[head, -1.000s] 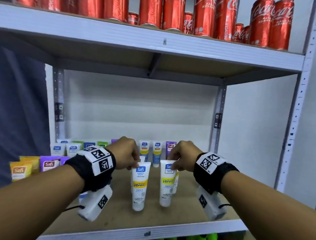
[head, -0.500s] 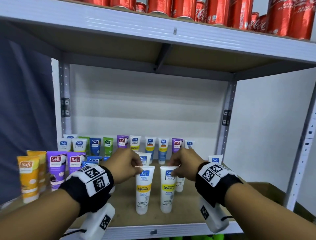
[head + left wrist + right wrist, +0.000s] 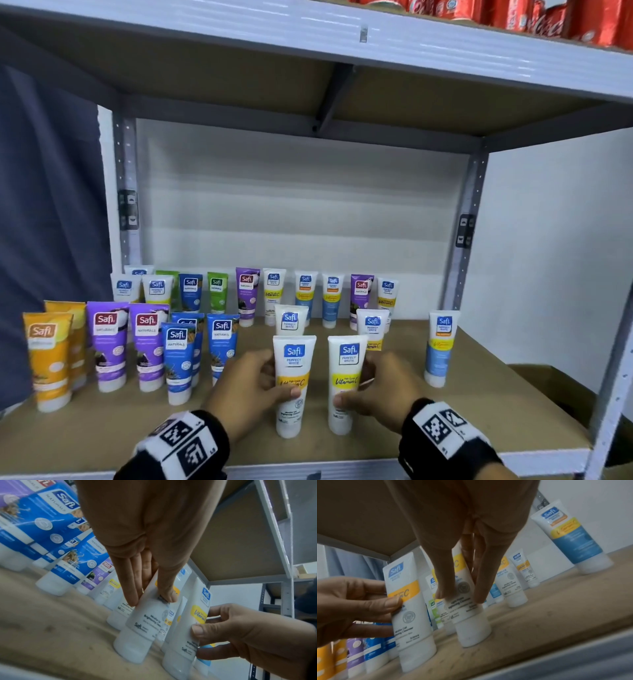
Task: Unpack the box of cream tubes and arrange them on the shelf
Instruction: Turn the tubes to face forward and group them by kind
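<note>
Now both hands [image 3: 248, 387] grip lower on tubes [image 3: 293, 383].

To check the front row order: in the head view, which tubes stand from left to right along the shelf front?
orange tube → purple tube → blue tube → left-hand white tube → right-hand white tube → light blue tube

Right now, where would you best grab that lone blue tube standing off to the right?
Probably the blue tube around its middle, coming from the front: it stands upright on its cap, apart from the others, and narrows to a flat crimped top.
</note>
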Action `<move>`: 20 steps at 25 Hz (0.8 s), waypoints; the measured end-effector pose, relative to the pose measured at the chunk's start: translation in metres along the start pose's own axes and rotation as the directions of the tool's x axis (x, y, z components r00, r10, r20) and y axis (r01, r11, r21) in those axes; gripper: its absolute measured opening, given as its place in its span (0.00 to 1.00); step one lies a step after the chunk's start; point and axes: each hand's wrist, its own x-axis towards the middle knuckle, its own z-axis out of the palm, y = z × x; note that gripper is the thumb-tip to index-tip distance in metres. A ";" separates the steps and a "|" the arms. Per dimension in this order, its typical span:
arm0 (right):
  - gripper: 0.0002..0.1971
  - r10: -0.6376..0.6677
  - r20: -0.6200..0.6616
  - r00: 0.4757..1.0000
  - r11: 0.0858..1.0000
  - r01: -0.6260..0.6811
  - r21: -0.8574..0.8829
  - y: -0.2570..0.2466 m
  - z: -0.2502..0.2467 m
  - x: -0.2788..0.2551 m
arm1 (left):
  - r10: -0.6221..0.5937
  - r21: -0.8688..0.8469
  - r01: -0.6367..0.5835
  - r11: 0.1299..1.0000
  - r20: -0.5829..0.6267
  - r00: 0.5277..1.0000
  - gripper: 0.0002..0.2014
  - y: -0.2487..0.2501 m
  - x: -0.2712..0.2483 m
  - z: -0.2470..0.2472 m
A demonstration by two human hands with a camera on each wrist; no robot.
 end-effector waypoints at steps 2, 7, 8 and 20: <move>0.20 -0.015 -0.028 0.999 1.000 0.014 -0.020 0.003 0.006 0.002 | 0.020 0.016 -0.020 1.000 0.007 1.000 0.17 0.000 0.000 -0.001; 0.19 0.001 -0.094 0.996 0.999 -0.006 -0.053 0.001 0.017 0.026 | 0.024 0.031 -0.024 0.999 -0.001 1.000 0.15 0.006 -0.003 0.000; 0.18 0.007 -0.102 0.995 0.998 -0.014 -0.068 0.002 0.019 0.032 | 0.032 0.039 -0.032 0.999 0.000 0.999 0.15 0.007 -0.004 0.001; 0.26 0.115 -0.153 0.982 0.978 -0.139 -0.154 0.006 0.043 0.090 | -0.016 0.019 0.016 1.000 0.001 1.000 0.17 -0.001 -0.004 0.006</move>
